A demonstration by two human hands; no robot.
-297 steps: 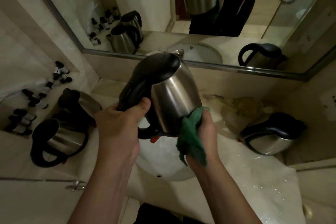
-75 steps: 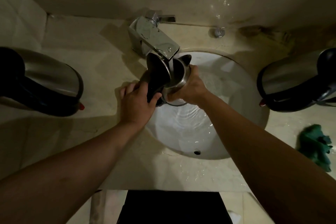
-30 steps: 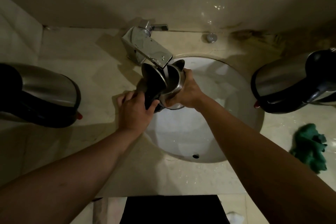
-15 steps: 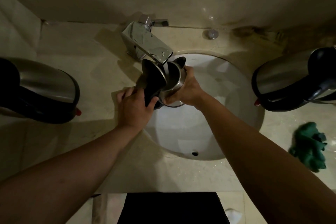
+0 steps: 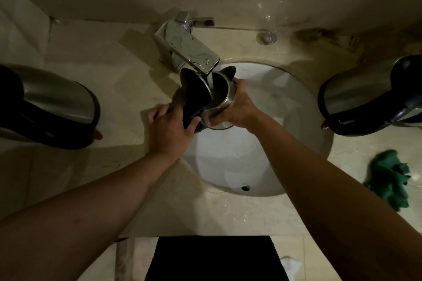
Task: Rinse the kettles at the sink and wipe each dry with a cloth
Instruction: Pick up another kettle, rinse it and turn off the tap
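Nearly ten seconds back the kettle (image 5: 219, 91) was held up before the mirror, the right hand (image 5: 237, 107) rubbing its steel side with the green cloth (image 5: 388, 178); now that cloth lies crumpled on the counter right of the basin and the kettle sits low under the tap (image 5: 189, 48), lid tipped open. The left hand (image 5: 169, 132) has gone from the raised handle to gripping it down at the basin's left edge. Over the last seconds the ripples that filled the sink (image 5: 296, 107) have smoothed out, and a white stream of water now shows entering the kettle's mouth
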